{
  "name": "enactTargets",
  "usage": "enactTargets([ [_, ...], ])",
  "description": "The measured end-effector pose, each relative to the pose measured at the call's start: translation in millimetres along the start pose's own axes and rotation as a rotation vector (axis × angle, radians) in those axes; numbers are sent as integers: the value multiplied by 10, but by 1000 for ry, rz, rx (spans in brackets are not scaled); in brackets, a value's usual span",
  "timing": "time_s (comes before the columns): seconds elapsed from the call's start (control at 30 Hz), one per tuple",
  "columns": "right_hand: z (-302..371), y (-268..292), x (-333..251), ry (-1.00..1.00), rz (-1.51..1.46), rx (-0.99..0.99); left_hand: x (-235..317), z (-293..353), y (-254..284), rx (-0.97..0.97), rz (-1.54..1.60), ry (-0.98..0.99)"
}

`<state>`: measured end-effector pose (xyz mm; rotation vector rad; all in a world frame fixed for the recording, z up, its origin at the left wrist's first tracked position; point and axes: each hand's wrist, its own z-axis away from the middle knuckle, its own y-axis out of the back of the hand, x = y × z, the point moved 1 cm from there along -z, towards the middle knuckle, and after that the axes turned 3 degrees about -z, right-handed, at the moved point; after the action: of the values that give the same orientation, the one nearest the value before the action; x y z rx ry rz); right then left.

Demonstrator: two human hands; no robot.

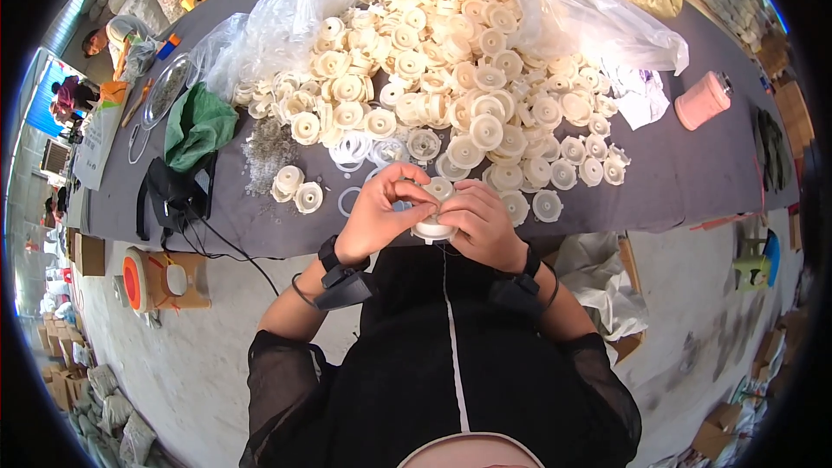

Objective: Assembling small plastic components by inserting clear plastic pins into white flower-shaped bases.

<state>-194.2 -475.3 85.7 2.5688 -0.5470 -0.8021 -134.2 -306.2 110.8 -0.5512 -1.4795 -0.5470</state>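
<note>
At the table's near edge, both hands come together over a cream round plastic part [431, 230]. My left hand [387, 212] is closed, its thumb and forefinger pinched at the middle of the part; any small piece between the fingertips is hidden. From the other side, my right hand [487, 224] grips the part with bent fingers. Just beyond the hands spreads a large heap of similar cream plastic parts [416, 61]. White rings [351, 149] lie in front of it, left of centre. Small clear bits [270, 156] are scattered farther left, near a few loose parts [308, 198].
Clear plastic sheeting [572, 9] lies over the heap's back. A pink thread cone [703, 102] stands at the right. On the left are a green cloth [199, 126], a black pouch [178, 195] with a cable, and a wire-rimmed tray [169, 87]. A stool [165, 279] stands below.
</note>
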Motion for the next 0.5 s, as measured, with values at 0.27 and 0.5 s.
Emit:
enactTargets([
  [0.27,23,-13,15,-39,2,56,-55,-24,-34,53,0,-76],
  [0.5,77,-31,16,-106,-61,72,-42,-48,-13,-31,156,-13],
])
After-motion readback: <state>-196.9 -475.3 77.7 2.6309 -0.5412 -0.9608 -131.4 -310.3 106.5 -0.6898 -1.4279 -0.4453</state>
